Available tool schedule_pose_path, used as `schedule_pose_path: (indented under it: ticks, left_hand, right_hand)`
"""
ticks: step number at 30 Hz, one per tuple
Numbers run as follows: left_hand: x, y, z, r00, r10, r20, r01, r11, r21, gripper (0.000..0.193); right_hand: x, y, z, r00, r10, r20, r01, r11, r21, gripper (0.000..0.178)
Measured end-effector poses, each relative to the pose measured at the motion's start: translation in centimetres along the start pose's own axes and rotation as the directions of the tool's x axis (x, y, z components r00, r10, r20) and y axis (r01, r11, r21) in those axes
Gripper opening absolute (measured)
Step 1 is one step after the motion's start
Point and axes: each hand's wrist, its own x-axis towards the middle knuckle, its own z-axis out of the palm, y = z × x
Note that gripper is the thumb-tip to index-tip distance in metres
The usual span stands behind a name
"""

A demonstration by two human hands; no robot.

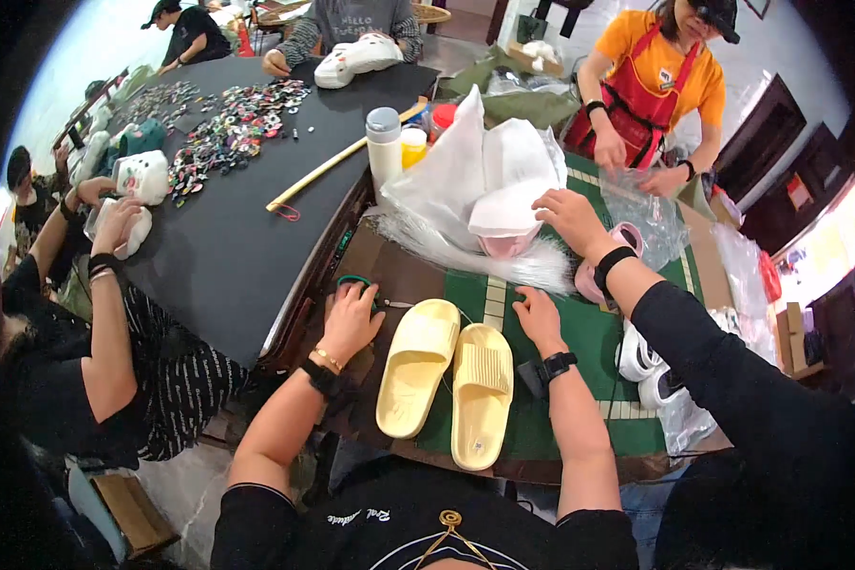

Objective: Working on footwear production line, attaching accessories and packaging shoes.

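Observation:
A pair of pale yellow slide sandals, the left slide [418,366] and the right slide [483,394], lies on the table in front of me, toes pointing away. To their left, my left hand [350,321] rests with fingers stretched over a green-handled tool [353,280], seemingly scissors; its fingertips touch the handle, and most of the tool is hidden. Beside the right slide's toe, my right hand [540,321] is open on the green mat [579,366], holding nothing. From the right, another person's hand [575,223] reaches onto a stack of white sheets [508,204].
Thin clear strands [437,242] fan out beyond the slides. A white bottle [384,152] stands at the mat's far left, and pink tape rolls [625,245] lie right. White shoes [641,356] sit at the right edge. Co-workers surround the dark table [256,228], which holds heaped small charms [228,133].

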Motion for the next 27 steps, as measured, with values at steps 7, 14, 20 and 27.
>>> schedule_pose_path:
  ticks: [7, 14, 20, 27]
  left_hand:
    - [4.1, -1.5, 1.6, 0.968, -0.235, 0.083, 0.213, 0.952, 0.218, 0.036]
    - [4.2, -0.4, 0.5, 0.976, -0.215, 0.046, 0.2, 0.956, 0.216, 0.04]
    - [2.6, -1.5, 1.6, 0.984, -0.157, 0.083, 0.14, 0.974, 0.181, 0.04]
    - [3.2, 0.9, 0.6, 0.998, 0.032, -0.045, -0.03, 0.999, 0.044, 0.032]
  right_hand:
    - [-1.0, 0.3, 0.3, 0.996, 0.08, -0.037, -0.083, 0.992, -0.096, 0.013]
    - [-0.6, 0.3, 0.1, 0.994, -0.029, -0.104, 0.02, 0.996, -0.081, 0.017]
    - [-0.4, 0.3, 1.0, 0.984, -0.126, -0.124, 0.111, 0.987, -0.118, 0.01]
    - [-2.5, 0.7, -1.8, 0.967, -0.192, -0.168, 0.194, 0.981, -0.005, 0.009]
